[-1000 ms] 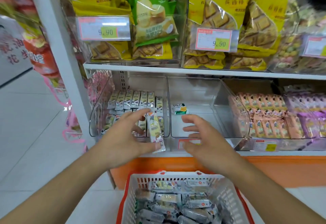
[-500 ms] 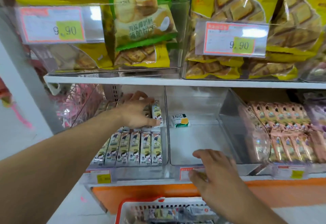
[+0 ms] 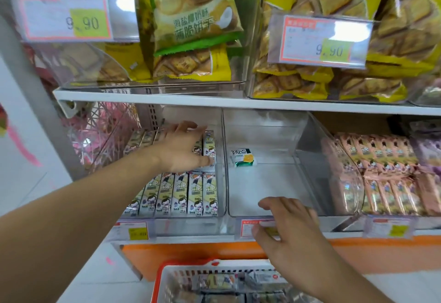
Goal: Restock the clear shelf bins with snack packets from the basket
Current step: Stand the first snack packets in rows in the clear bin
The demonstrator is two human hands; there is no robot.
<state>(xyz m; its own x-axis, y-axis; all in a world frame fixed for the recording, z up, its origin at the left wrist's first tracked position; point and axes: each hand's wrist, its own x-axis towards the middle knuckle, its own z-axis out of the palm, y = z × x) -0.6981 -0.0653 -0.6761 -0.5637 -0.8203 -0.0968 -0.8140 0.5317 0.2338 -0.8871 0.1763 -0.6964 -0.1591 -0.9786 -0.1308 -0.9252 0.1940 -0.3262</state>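
A: Where's the snack packet (image 3: 210,148)?
B: Centre of the frame, standing in the back row of the left clear bin (image 3: 220,183), far right slot. The left hand (image 3: 182,148) holds it with thumb low on its front, just as half a second ago.
A: The right hand (image 3: 290,231)?
B: Lower centre, fingers spread and relaxed on the middle bin's (image 3: 310,166) front lip, gripping nothing. It has barely shifted.
A: The basket (image 3: 164,278)?
B: Bottom edge, packets inside. One small green packet (image 3: 243,158) lies in the middle bin.
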